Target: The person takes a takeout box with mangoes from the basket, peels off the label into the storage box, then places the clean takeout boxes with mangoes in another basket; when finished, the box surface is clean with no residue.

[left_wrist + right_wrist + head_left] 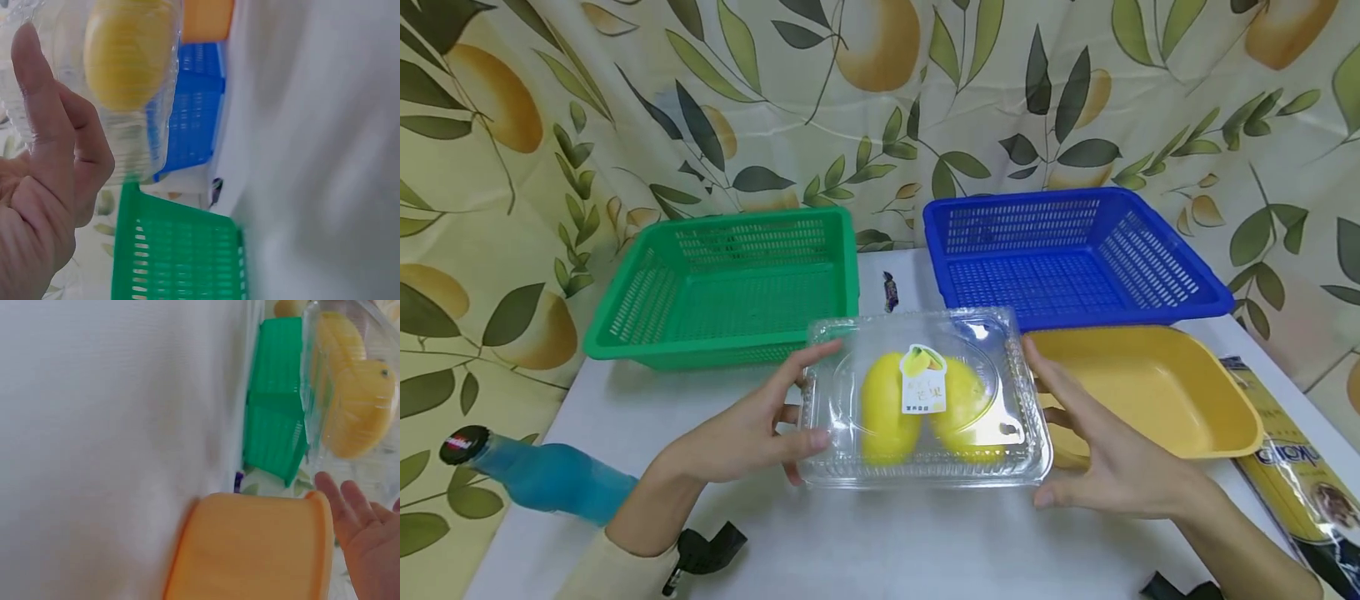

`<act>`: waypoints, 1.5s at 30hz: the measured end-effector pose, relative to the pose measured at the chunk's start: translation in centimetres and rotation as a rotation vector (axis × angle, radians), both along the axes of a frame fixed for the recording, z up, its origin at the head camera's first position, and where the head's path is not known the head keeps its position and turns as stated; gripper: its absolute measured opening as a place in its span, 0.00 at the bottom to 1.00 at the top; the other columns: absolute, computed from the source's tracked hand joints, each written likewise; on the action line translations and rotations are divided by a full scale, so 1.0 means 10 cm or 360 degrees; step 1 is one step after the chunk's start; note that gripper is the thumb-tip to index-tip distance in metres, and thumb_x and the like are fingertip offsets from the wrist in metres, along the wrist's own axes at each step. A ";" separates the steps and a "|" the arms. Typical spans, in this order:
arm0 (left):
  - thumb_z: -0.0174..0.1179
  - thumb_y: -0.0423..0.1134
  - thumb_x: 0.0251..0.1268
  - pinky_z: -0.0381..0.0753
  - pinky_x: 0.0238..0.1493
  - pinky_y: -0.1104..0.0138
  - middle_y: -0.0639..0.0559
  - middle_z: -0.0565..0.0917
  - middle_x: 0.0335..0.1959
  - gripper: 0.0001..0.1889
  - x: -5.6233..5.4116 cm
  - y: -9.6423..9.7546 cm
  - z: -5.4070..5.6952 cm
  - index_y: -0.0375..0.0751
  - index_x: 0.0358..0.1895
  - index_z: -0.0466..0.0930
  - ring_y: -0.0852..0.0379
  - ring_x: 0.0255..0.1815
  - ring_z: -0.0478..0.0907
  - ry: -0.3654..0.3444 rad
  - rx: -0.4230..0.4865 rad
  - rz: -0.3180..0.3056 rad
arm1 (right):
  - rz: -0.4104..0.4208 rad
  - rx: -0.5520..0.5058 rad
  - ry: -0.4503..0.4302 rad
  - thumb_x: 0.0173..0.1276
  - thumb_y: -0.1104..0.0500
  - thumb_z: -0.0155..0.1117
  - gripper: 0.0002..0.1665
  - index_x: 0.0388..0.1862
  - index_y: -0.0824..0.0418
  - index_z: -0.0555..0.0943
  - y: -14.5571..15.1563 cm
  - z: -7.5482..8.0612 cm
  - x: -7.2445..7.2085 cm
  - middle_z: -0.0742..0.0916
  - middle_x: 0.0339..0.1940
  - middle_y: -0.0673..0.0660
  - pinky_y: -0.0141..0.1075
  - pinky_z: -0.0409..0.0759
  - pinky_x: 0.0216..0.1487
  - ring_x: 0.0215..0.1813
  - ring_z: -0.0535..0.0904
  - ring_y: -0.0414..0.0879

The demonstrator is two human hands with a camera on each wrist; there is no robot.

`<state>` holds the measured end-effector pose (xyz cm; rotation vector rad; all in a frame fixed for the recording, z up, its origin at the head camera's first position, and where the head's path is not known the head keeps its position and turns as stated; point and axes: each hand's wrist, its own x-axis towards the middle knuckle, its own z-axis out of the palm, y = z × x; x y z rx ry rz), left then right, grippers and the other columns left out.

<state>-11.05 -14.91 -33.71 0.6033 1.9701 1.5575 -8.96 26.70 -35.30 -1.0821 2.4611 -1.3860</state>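
Note:
A clear plastic clamshell box (pixel 842 400) with two yellow mangoes (pixel 886 417) inside is held up off the table between both hands. On its lid is a white label (pixel 923 392) with a fruit picture. My left hand (pixel 737 429) grips the box's left side, thumb on the lid's edge and other fingers spread along the side. The right hand (pixel 1108 454) holds the opposite side, index finger along the upper edge and thumb at the near corner. In the left wrist view, one mango (pixel 128 56) shows through the plastic beyond the fingers.
A green basket (pixel 752 346) and a blue basket (pixel 1075 321) stand at the back, a wrapped candy (pixel 891 292) between them. A yellow basin (pixel 1157 392) sits right, beside a noodle-like yellow packet (pixel 1292 467). At left lies a bottle of blue drink (pixel 561 479).

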 end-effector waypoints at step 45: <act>0.73 0.56 0.62 0.83 0.39 0.65 0.44 0.46 0.76 0.65 0.24 -0.33 -0.51 0.65 0.83 0.22 0.50 0.55 0.72 0.0442 -0.0443 -0.0122 | -0.0087 0.0711 -0.0171 0.73 0.35 0.61 0.53 0.86 0.45 0.46 -0.14 0.04 0.22 0.63 0.83 0.54 0.33 0.79 0.63 0.70 0.77 0.42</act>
